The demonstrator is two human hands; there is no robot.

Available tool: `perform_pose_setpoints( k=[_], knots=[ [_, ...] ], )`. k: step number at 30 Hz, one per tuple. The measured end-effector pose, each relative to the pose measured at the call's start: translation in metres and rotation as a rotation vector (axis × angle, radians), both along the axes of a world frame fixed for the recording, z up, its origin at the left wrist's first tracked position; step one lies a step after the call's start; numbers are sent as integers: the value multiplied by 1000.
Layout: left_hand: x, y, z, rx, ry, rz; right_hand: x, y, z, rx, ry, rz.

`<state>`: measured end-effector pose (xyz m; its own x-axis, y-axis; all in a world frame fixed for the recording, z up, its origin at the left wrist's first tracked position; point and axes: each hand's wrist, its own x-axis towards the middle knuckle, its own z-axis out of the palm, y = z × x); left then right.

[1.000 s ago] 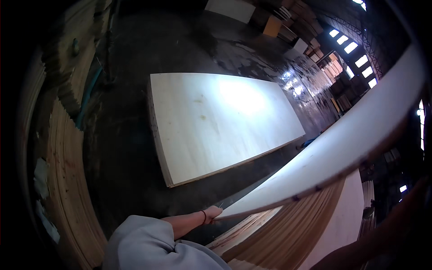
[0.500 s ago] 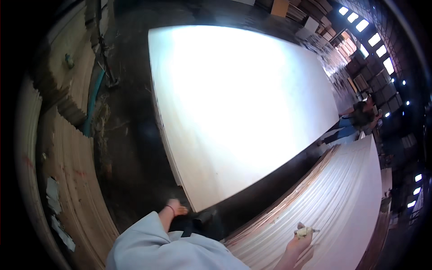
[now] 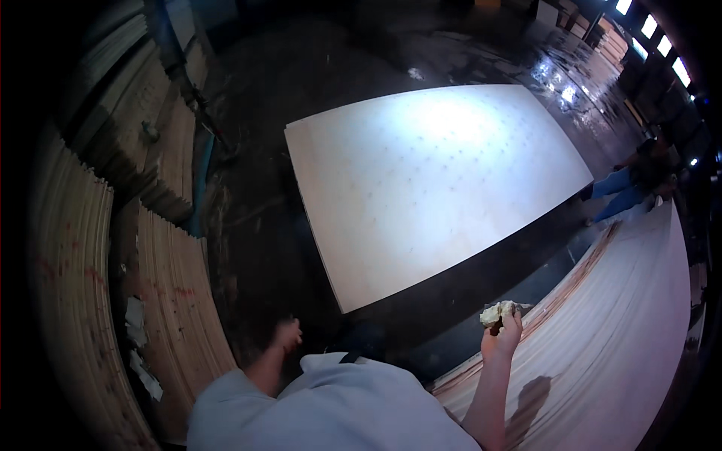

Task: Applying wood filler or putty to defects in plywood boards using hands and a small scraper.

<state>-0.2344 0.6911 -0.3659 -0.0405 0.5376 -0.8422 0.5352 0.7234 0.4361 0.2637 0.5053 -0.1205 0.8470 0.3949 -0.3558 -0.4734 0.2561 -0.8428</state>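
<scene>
Fingers of the right hand (image 3: pixel 502 336) grip a pale lump (image 3: pixel 497 313) (putty, perhaps) above the veneer sheet's (image 3: pixel 624 361) near edge; left hand (image 3: pixel 286 334) hangs blurred, grip untellable.

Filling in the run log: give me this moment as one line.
right hand: grip shut on pale lump, above veneer sheet | left hand: blurred, free of any object | pale panel: flat on floor

Dim workshop, wet-looking dark floor (image 3: pixel 361 60), stacked wood sheets (image 3: pixel 75 248) along the left edge, bright skylights (image 3: pixel 650 30) maybe, top right corner.
</scene>
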Motion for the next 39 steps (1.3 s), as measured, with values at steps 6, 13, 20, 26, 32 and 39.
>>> perform_pose_setpoints(
  k=[6, 13, 20, 26, 32, 39],
  knots=[
    [55, 42, -54, 184, 17, -501, -15, 35, 2, -82, 56, 135],
    [242, 184, 86, 165, -133, -821, -37, 77, -33, -59, 368, 18],
    [329, 196, 166, 262, -615, -1034, -45, 133, -34, 369, 626, 16],
    [363, 179, 240, 393, -851, -1352, -59, 164, -29, 613, 683, 7],
    [410, 175, 279, 809, -1254, -1673, -80, 155, 4, 758, 464, -98],
    [432, 127, 267, 754, -1483, -2052, -141, 126, -21, 997, 272, -376]
  ],
)
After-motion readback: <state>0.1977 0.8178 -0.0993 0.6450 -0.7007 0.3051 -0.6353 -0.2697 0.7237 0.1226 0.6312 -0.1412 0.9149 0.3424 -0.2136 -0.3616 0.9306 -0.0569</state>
